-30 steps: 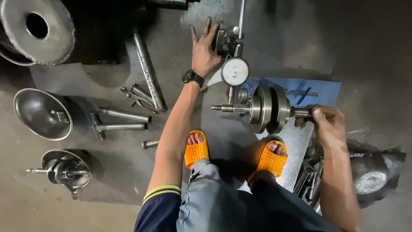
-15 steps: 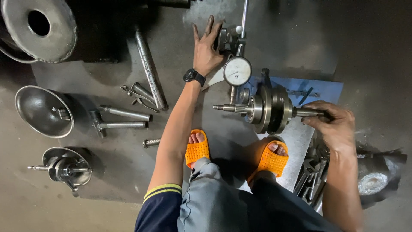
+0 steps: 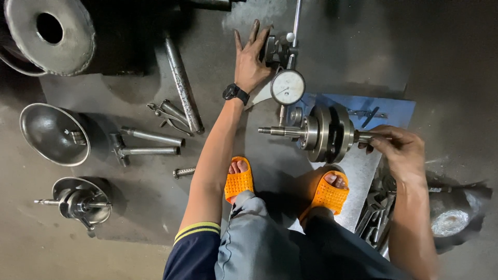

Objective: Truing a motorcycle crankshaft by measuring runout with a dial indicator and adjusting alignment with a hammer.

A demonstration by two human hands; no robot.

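Crankshaft under the gauge — a person squats over it on the floor.
The right hand [image 3: 399, 150] pinches the crankshaft [image 3: 324, 134] shaft end; the left hand [image 3: 250, 59] lies flat, fingers apart — apparently on the dial gauge [image 3: 287, 87] base.

A mechanic's workshop, worked at floor level: stained grey concrete floor [image 3: 129, 233], a crankshaft [image 3: 327, 134] under a dial gauge [image 3: 287, 87] near centre, steel bars and pliers [image 3: 167, 114] at ten o'clock, metal bowl-shaped covers [image 3: 52, 132] at nine, and what may be spanners [image 3: 376, 215] at four.
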